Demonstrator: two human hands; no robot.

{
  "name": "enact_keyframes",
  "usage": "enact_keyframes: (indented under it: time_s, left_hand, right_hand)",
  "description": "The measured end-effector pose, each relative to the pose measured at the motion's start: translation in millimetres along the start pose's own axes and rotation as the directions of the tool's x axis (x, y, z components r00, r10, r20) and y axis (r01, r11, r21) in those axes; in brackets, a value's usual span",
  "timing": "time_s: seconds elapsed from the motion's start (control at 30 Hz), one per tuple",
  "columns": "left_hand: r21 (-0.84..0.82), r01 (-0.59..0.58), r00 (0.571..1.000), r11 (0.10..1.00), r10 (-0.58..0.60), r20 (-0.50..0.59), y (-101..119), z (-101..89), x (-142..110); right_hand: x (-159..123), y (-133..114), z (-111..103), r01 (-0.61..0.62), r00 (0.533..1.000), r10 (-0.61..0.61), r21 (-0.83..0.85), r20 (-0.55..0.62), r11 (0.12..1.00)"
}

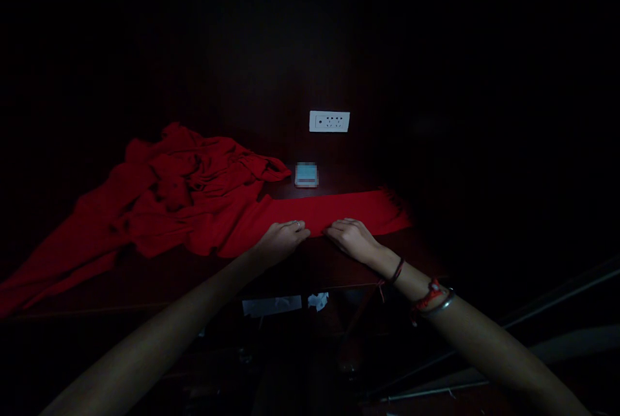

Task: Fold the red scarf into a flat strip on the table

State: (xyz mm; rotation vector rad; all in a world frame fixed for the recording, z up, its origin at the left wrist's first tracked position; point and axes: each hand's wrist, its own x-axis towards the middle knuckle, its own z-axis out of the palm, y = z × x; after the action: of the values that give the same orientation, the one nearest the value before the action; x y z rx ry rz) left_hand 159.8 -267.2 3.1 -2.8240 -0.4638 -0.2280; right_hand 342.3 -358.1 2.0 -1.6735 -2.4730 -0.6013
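A long red scarf (349, 209) lies across a dark tabletop, with a fringe at its right end. Its right part is a flat, narrow strip, while the left part is heaped in loose folds and trails off past the left front corner. My left hand (283, 238), a ring on one finger, is closed on the near edge of the strip. Just to the right, my right hand (352, 238) has its fingers curled onto the same edge, a short gap between the two. The fingertips of both hands are partly hidden in the dim light.
A small pale blue box-like item (307, 174), blurred, sits behind the scarf. Above it, a white socket plate (329, 121) is fixed to the dark back panel. Below the front edge, pale paper-like pieces (272, 306) show in the shadow.
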Motion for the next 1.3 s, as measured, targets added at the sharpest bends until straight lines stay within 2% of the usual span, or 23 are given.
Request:
enact_keyframes:
  time_s: [0.1,0.23,0.33,0.43,0.5,0.53,0.63,0.7,0.8,0.87,0.9,0.93,0.97,1.03,1.07,1.1,1.13,1.2,1.3]
  left_hand:
    - [0.006,-0.032,0.999,0.999,0.032,-0.015,2.0,4.5,-2.7]
    - [-0.040,-0.130,0.991,0.991,0.131,0.020,-1.9,2.1,-7.7]
    - [-0.164,-0.183,0.982,0.969,0.190,0.025,-10.0,-5.4,-11.1]
    - [-0.354,-0.250,0.963,0.901,0.271,0.010,-20.0,-12.0,-6.2]
    - [-0.448,-0.265,0.956,0.854,0.292,-0.011,-26.2,-11.5,4.2]
    - [-0.471,-0.243,0.965,0.848,0.261,-0.029,-29.0,-8.9,11.2]
    - [-0.444,-0.089,0.995,0.892,0.059,-0.082,-34.8,7.7,32.8]
    - [-0.398,0.015,0.999,0.917,-0.032,-0.037,-36.5,22.0,42.8]
    - [-0.363,0.105,0.987,0.926,-0.053,0.152,-36.7,37.8,47.6]
    - [-0.356,0.132,0.970,0.925,-0.047,0.237,-36.4,41.1,46.5]
    - [-0.353,0.139,0.966,0.925,-0.049,0.253,-36.3,40.9,45.5]
    - [-0.353,0.140,0.965,0.925,-0.047,0.259,-36.1,39.9,44.5]
    - [-0.353,0.139,0.965,0.925,-0.046,0.258,-36.0,38.6,43.7]
    - [-0.354,0.132,0.967,0.926,-0.042,0.250,-35.6,36.1,42.5]
    - [-0.355,0.128,0.968,0.926,-0.040,0.246,-35.4,35.3,42.2]
    - [-0.357,0.126,0.969,0.926,-0.038,0.242,-35.3,34.7,41.9]
    - [-0.360,0.125,0.970,0.925,-0.038,0.239,-35.2,34.4,41.6]
    - [-0.366,0.123,0.972,0.922,-0.038,0.232,-35.0,34.4,41.0]
    - [-0.369,0.125,0.974,0.921,-0.044,0.221,-34.3,35.1,40.0]
  right_hand:
    - [-3.7,-2.1,1.3,0.043,0.999,-0.043,-0.025,-0.015,0.999]
    - [-10.5,-2.7,3.3,0.093,0.996,-0.093,-0.027,0.000,0.995]
    - [-15.9,0.7,1.7,0.130,0.991,-0.131,0.046,0.017,0.990]
    - [-22.1,6.3,-2.3,0.128,0.991,-0.133,0.189,0.016,0.974]
    - [-26.7,11.2,-3.7,0.083,0.996,-0.090,0.276,0.011,0.958]
    - [-29.3,14.0,-3.3,0.038,0.999,-0.042,0.300,0.008,0.953]
    - [-39.0,23.8,3.1,-0.199,0.980,0.197,0.283,0.036,0.938]
    - [-46.6,30.8,9.3,-0.356,0.934,0.333,0.245,0.130,0.902]
    - [-55.3,41.2,14.0,-0.442,0.879,0.364,0.242,0.308,0.864]
    - [-57.3,48.4,12.3,-0.500,0.844,0.410,0.231,0.347,0.835]
    - [-57.5,52.2,10.3,-0.562,0.807,0.481,0.195,0.343,0.804]
    - [-57.3,56.1,7.8,-0.646,0.745,0.580,0.139,0.329,0.750]
    - [-57.1,60.0,5.3,-0.738,0.656,0.689,0.071,0.310,0.671]
    - [-57.2,67.2,1.2,-0.881,0.439,0.853,-0.051,0.282,0.471]
    - [-57.7,70.4,0.0,-0.919,0.345,0.895,-0.092,0.283,0.384]
    - [-58.3,73.3,-0.6,-0.939,0.278,0.916,-0.118,0.291,0.323]
    - [-58.8,76.2,-0.6,-0.948,0.242,0.924,-0.131,0.297,0.290]
    - [-59.4,82.4,0.7,-0.954,0.234,0.928,-0.116,0.290,0.277]
    - [-58.5,94.4,3.6,-0.961,0.271,0.921,0.033,0.280,0.273]
